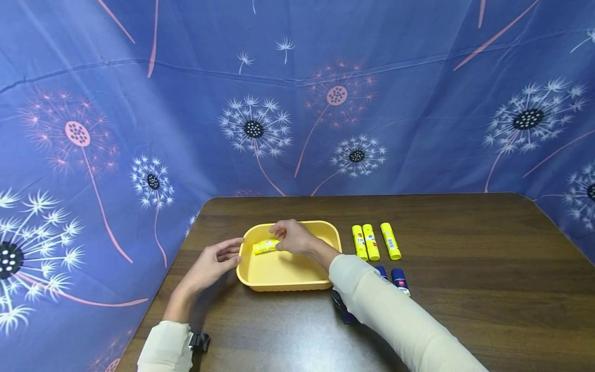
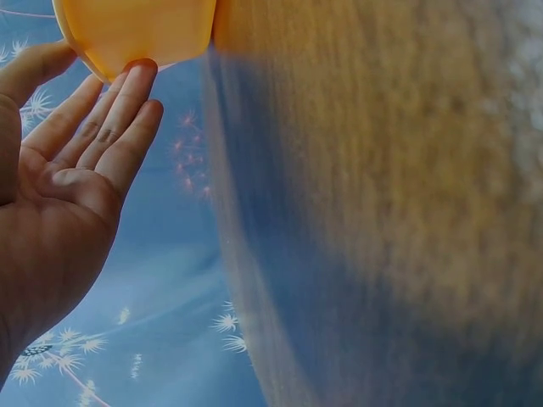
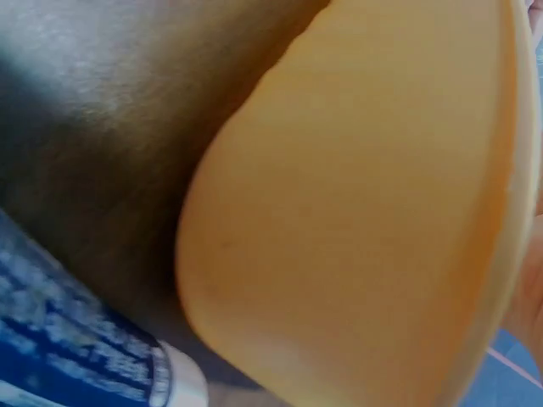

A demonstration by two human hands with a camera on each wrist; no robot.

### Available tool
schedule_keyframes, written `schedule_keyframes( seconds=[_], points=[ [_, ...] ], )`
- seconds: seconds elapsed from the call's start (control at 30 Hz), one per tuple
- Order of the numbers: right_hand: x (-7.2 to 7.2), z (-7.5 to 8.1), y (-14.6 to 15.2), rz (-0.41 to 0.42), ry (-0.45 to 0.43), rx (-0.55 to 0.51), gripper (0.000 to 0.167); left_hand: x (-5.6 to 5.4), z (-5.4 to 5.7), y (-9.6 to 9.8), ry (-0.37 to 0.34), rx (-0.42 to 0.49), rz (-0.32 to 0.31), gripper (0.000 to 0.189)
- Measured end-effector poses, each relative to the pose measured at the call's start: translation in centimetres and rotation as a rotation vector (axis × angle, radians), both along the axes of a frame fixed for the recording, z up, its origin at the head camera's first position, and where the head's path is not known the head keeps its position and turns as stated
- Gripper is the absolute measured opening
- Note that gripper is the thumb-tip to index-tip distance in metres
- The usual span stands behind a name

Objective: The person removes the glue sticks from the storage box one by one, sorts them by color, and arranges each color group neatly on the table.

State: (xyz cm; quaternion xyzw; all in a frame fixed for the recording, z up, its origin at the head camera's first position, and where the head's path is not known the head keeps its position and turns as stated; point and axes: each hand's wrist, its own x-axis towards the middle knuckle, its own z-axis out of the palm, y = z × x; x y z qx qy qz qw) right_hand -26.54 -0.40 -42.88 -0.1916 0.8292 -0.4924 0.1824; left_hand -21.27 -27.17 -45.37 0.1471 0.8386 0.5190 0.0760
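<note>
A yellow plastic tray (image 1: pixel 288 279) stands on the table. Inside it, near the left wall, lies a yellow glue stick (image 1: pixel 264 246). My right hand (image 1: pixel 297 238) reaches over the tray and pinches the right end of that stick between thumb and fingers. At the tray's left rim, my left hand (image 1: pixel 215 262) touches the outside with its fingers extended. The left wrist view shows the fingertips of the left hand (image 2: pixel 76 170) against the tray's wall (image 2: pixel 140 34). In the right wrist view the tray's outer wall (image 3: pixel 356 212) hides most of the right hand.
Three yellow glue sticks (image 1: pixel 370 242) lie right of the tray on the brown wooden table (image 1: pixel 488 289). Nearer me are blue sticks (image 1: pixel 400 280), partly covered by the right sleeve (image 1: pixel 390 310). A blue patterned cloth (image 1: pixel 297 103) hangs behind the table.
</note>
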Motion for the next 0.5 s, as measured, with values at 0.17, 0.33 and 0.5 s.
schedule_keyframes(
  seconds=[0.17, 0.33, 0.5],
  points=[
    [0.0, 0.5, -0.4, -0.005, 0.014, 0.069, 0.045, 0.0, -0.1, 0.0, -0.001, 0.004, -0.001, 0.052],
    [0.0, 0.5, -0.8, -0.004, 0.053, 0.161, 0.045, -0.1, -0.1, 0.0, -0.005, -0.007, 0.000, 0.052],
    [0.0, 0.0, -1.1, -0.025, 0.067, 0.203, 0.044, -0.1, 0.0, 0.0, -0.009, -0.004, 0.002, 0.052]
  ],
)
